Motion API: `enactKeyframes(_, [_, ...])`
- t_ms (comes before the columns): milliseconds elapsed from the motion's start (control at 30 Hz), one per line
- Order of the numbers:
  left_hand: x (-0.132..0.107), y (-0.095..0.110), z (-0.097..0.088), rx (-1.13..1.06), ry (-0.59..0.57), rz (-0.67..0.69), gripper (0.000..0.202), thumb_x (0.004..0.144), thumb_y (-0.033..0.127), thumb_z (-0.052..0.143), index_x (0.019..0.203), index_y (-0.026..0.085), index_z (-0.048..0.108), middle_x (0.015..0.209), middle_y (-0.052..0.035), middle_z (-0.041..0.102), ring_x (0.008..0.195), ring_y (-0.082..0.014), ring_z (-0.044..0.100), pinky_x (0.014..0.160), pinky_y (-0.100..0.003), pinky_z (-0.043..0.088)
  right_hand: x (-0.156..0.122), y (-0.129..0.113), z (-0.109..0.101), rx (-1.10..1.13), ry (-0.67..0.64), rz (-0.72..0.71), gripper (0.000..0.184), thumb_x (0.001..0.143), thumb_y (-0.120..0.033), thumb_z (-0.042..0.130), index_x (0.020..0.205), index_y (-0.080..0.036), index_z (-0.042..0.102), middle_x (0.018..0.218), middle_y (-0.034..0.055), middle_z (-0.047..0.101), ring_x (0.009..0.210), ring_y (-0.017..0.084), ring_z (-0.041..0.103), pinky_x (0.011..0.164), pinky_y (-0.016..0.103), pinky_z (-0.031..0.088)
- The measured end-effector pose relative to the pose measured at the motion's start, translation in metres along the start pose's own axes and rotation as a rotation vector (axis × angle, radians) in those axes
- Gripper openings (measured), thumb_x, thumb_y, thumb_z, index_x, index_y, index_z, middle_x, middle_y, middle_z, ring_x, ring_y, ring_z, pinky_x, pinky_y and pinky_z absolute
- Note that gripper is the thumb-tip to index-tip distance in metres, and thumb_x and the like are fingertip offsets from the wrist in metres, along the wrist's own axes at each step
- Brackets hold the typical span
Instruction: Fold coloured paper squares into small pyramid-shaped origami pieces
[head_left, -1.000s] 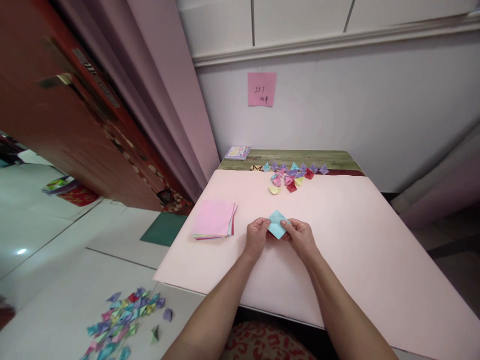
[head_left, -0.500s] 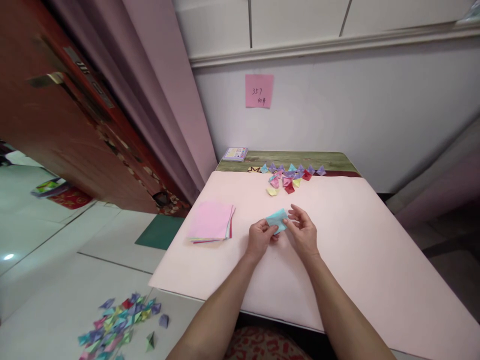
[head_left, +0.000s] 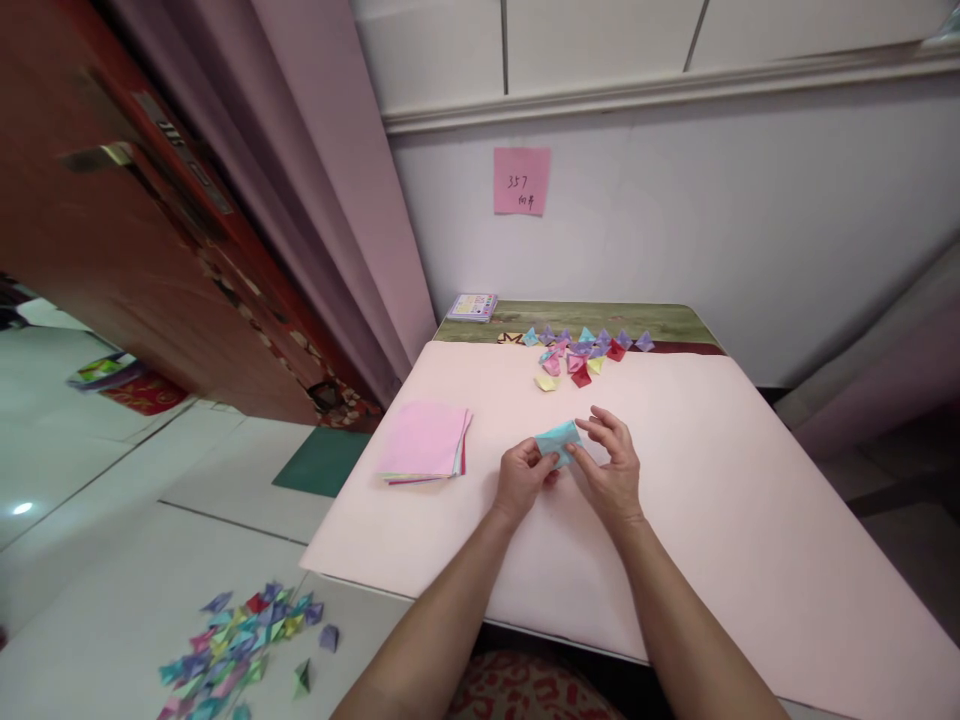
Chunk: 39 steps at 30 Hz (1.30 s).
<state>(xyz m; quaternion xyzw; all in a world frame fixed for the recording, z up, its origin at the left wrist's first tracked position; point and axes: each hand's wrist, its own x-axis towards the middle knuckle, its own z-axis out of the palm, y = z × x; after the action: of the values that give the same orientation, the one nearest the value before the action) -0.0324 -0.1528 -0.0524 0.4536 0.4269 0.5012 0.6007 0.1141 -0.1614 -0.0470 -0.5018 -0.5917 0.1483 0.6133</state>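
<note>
A small light blue paper [head_left: 560,442] is held just above the pink tabletop [head_left: 675,480], folded over on itself. My left hand [head_left: 519,478] pinches its left end with thumb and fingers closed. My right hand [head_left: 613,462] holds the right end between thumb and a fingertip, the other fingers spread loosely. A stack of coloured paper squares [head_left: 425,442], pink on top, lies to the left of my hands.
Several small folded paper shapes [head_left: 583,351] lie at the table's far edge, with a paper pack [head_left: 472,306] in the far left corner. More folded shapes [head_left: 240,645] are scattered on the floor at lower left. A pink note [head_left: 521,180] hangs on the wall.
The blue paper has gone from a flat diamond to a narrower folded strip. My right hand's fingers have lifted and spread while the left keeps its pinch.
</note>
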Motion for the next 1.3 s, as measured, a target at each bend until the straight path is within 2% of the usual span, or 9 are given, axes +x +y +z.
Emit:
enactKeyframes(100, [0.000, 0.000, -0.001, 0.024, 0.010, -0.008, 0.031, 0.072, 0.036, 0.075, 0.089, 0.012, 0.067, 0.066, -0.0015, 0.066, 0.050, -0.0108, 0.057, 0.045, -0.021, 0.045, 0.000, 0.000, 0.001, 0.013, 0.009, -0.007, 0.022, 0.081, -0.029, 0.072, 0.103, -0.026, 0.071, 0.129, 0.0089, 0.056, 0.120, 0.027, 0.055, 0.099, 0.049, 0.049])
enactKeyframes(267, [0.000, 0.001, -0.002, 0.024, 0.012, -0.004, 0.036, 0.071, 0.042, 0.076, 0.089, 0.013, 0.067, 0.063, -0.0014, 0.066, 0.048, -0.0110, 0.057, 0.043, -0.020, 0.044, 0.000, 0.000, 0.001, 0.058, -0.035, 0.011, 0.021, 0.079, -0.031, 0.074, 0.098, -0.024, 0.069, 0.130, 0.0098, 0.056, 0.123, 0.029, 0.053, 0.104, 0.051, 0.045])
enactKeyframes(400, [0.001, 0.000, -0.003, 0.012, 0.013, -0.007, 0.039, 0.069, 0.045, 0.078, 0.087, 0.013, 0.066, 0.061, -0.0009, 0.065, 0.045, -0.0102, 0.056, 0.042, -0.020, 0.043, 0.000, 0.000, -0.002, 0.117, -0.105, 0.039, 0.015, 0.086, -0.034, 0.066, 0.095, -0.024, 0.071, 0.133, 0.0098, 0.054, 0.121, 0.028, 0.055, 0.103, 0.049, 0.045])
enactKeyframes(567, [0.001, 0.000, -0.003, -0.006, 0.009, -0.009, 0.040, 0.070, 0.045, 0.078, 0.090, 0.014, 0.065, 0.065, -0.0017, 0.067, 0.048, -0.0111, 0.058, 0.042, -0.020, 0.043, -0.002, 0.001, -0.003, 0.238, -0.144, 0.129, 0.029, 0.096, -0.038, 0.049, 0.089, -0.023, 0.073, 0.134, 0.0097, 0.054, 0.117, 0.027, 0.057, 0.097, 0.045, 0.048])
enactKeyframes(733, [0.001, -0.002, -0.004, -0.004, 0.003, -0.006, 0.038, 0.071, 0.043, 0.078, 0.091, 0.014, 0.066, 0.062, -0.0006, 0.065, 0.047, -0.0106, 0.056, 0.043, -0.020, 0.043, -0.002, 0.004, -0.001, 0.222, -0.134, 0.183, 0.032, 0.096, -0.042, 0.050, 0.090, -0.022, 0.074, 0.122, 0.0109, 0.063, 0.124, 0.028, 0.053, 0.102, 0.046, 0.044])
enactKeyframes(867, [0.002, -0.003, -0.005, -0.012, -0.017, -0.017, 0.040, 0.070, 0.042, 0.078, 0.094, 0.013, 0.066, 0.065, -0.0017, 0.067, 0.048, -0.0112, 0.058, 0.043, -0.021, 0.042, -0.001, 0.006, -0.001, 0.253, -0.154, 0.233, 0.037, 0.097, -0.047, 0.046, 0.097, -0.022, 0.073, 0.126, 0.0122, 0.061, 0.126, 0.029, 0.052, 0.097, 0.046, 0.049])
enactKeyframes(967, [0.002, -0.003, -0.006, -0.016, -0.014, -0.015, 0.041, 0.069, 0.042, 0.078, 0.096, 0.013, 0.066, 0.065, -0.0015, 0.067, 0.048, -0.0112, 0.057, 0.043, -0.021, 0.042, -0.002, 0.009, 0.001, 0.294, -0.164, 0.270, 0.032, 0.090, -0.048, 0.057, 0.101, -0.021, 0.071, 0.128, 0.0135, 0.060, 0.120, 0.029, 0.056, 0.092, 0.044, 0.053])
enactKeyframes(1100, [0.002, -0.002, -0.006, -0.054, 0.007, -0.010, 0.042, 0.069, 0.044, 0.078, 0.093, 0.013, 0.065, 0.062, -0.0011, 0.066, 0.048, -0.0120, 0.058, 0.044, -0.022, 0.043, -0.005, 0.013, 0.005, 0.308, -0.159, 0.342, 0.029, 0.075, -0.040, 0.077, 0.094, -0.020, 0.070, 0.130, 0.0138, 0.057, 0.097, 0.024, 0.066, 0.077, 0.038, 0.058])
enactKeyframes(1300, [0.002, 0.001, -0.007, -0.107, 0.008, -0.006, 0.043, 0.068, 0.047, 0.080, 0.089, 0.013, 0.064, 0.064, -0.0022, 0.067, 0.049, -0.0124, 0.059, 0.045, -0.023, 0.045, -0.004, 0.010, 0.007, 0.236, -0.112, 0.196, 0.009, 0.078, -0.030, 0.072, 0.084, -0.023, 0.074, 0.117, 0.0101, 0.063, 0.106, 0.025, 0.063, 0.076, 0.035, 0.058])
